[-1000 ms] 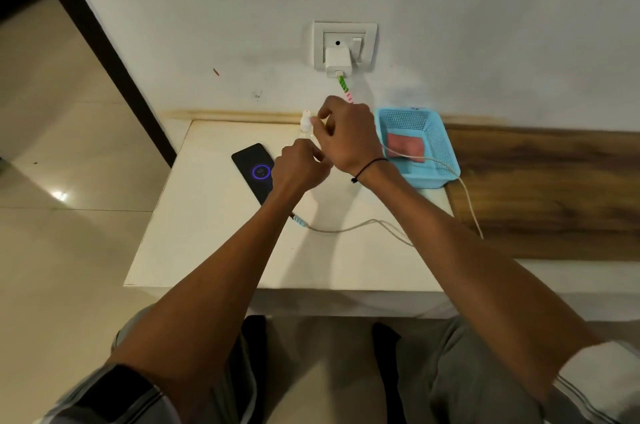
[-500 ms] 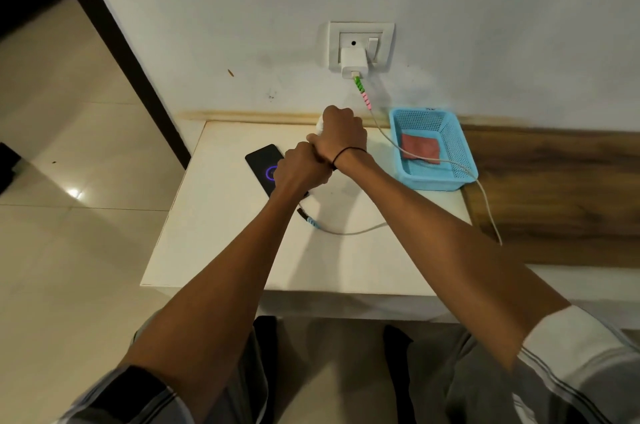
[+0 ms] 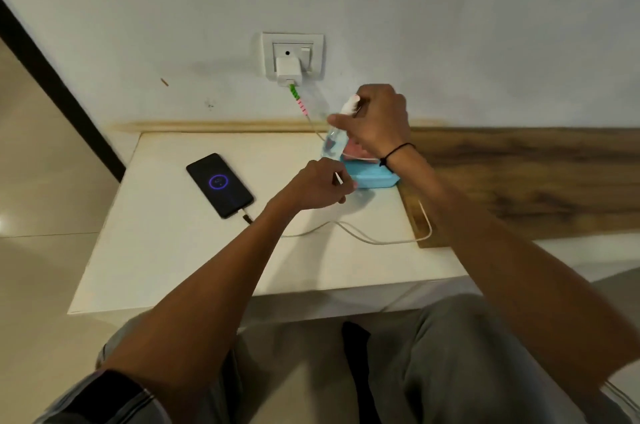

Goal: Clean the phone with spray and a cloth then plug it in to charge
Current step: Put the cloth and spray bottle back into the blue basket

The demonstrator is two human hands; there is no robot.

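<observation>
A blue basket [image 3: 375, 180] sits on the white counter [image 3: 166, 250] by the wall, beside a wood-grain panel [image 3: 519, 177]

The cream worktop [image 3: 180, 250] carries a black phone [image 3: 219, 184], lit, left of the left hand [image 3: 317, 186]; a white charging cable [image 3: 363, 234] loops below that hand; a blue basket [image 3: 372, 179] sits just right of it.

- A home, likely a bedroom or living-room corner; a plain white painted wall [image 3: 450, 7] with scuff marks above the raised fingers [image 3: 337, 119]
- A wall socket [image 3: 293, 55] with a white charger plugged in, up-left of those fingers
- A low cream table [image 3: 173, 250] under them; wood-grain ledge [image 3: 536, 181] to their right
- Glossy tiled floor [image 3: 41, 198] at far left
</observation>
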